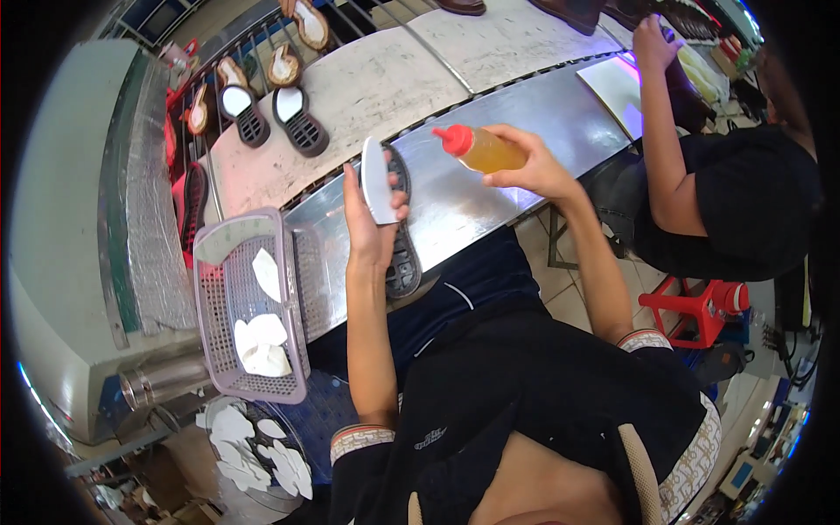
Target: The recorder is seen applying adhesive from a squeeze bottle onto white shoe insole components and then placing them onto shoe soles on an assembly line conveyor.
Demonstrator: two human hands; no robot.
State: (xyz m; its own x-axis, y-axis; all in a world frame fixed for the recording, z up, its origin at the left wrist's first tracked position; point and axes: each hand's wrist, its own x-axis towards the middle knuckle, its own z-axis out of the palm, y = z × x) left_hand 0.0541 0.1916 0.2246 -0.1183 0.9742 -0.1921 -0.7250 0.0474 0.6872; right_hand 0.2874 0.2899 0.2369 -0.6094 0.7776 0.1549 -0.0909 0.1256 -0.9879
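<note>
My left hand (374, 229) is closed on a white shoe insert pad (377, 181), held upright on its edge. Just behind that hand lies a dark shoe sole (404, 262), partly hidden by my fingers and the pad; whether the hand touches it I cannot tell. My right hand (534, 166) grips a clear squeeze bottle (495, 154) of yellowish liquid. Its red nozzle tilts left toward the pad, apart from it. Beyond, two dark soles, a left one (252, 125) and a right one (304, 131), carry white pads at their heels.
A purple basket (296, 324) with white pads stands at left on the metal ledge (455, 210). Behind runs a pale conveyor (376, 79) with shoe parts. A co-worker (726, 192) sits at right near a red stool (687, 311). More white pads (241, 446) lie lower left.
</note>
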